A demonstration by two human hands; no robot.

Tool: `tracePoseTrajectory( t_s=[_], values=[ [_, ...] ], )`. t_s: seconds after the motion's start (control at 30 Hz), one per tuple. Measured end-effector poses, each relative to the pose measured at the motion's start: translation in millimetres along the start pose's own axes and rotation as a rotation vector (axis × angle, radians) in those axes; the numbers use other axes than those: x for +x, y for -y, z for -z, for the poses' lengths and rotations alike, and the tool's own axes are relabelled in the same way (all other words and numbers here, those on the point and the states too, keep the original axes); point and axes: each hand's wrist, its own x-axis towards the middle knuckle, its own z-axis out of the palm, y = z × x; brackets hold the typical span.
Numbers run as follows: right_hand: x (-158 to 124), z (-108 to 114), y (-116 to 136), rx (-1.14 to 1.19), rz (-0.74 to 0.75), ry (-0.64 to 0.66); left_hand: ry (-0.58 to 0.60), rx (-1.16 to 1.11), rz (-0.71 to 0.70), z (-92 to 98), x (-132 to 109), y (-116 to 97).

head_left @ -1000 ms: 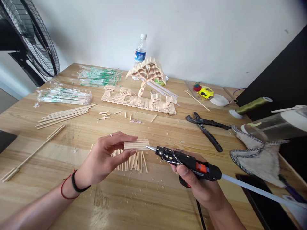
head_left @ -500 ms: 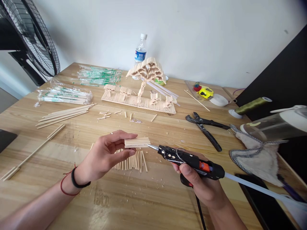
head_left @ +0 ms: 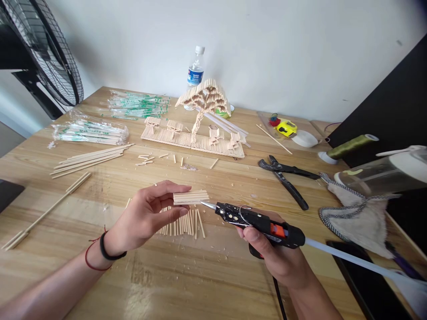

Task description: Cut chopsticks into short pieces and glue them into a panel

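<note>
Between thumb and fingers, my left hand (head_left: 147, 215) holds a small bundle of short wooden sticks (head_left: 191, 197) laid side by side. My right hand (head_left: 273, 249) is wrapped round a black glue gun (head_left: 260, 224) with an orange part and a long translucent glue stick (head_left: 353, 262) in its back. The gun's metal nozzle is at the lower edge of the bundle, near its right end. Below my left hand, a row of cut sticks (head_left: 182, 223) lies on the table, partly hidden by the fingers.
A stick model (head_left: 193, 143) with a tree shape stands at the back, before a water bottle (head_left: 195, 75). Long sticks (head_left: 88, 162) and wrapped packs (head_left: 91, 133) lie left. Black cutters (head_left: 283, 175), yellow tape measure (head_left: 287, 129) and a cloth (head_left: 356, 218) are right.
My right hand and the glue gun have moved slightly left, and the nozzle has slid left along the bundle's lower edge. My left hand has hardly moved.
</note>
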Motion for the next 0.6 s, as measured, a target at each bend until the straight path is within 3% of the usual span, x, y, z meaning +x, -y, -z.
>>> tracePoseTrajectory(
  t_s=[0.6],
  values=[
    [0.5,4.0,-0.6,-0.048,-0.089,-0.084,-0.036,-0.015,0.018,0.5,0.7,-2.5]
  ],
)
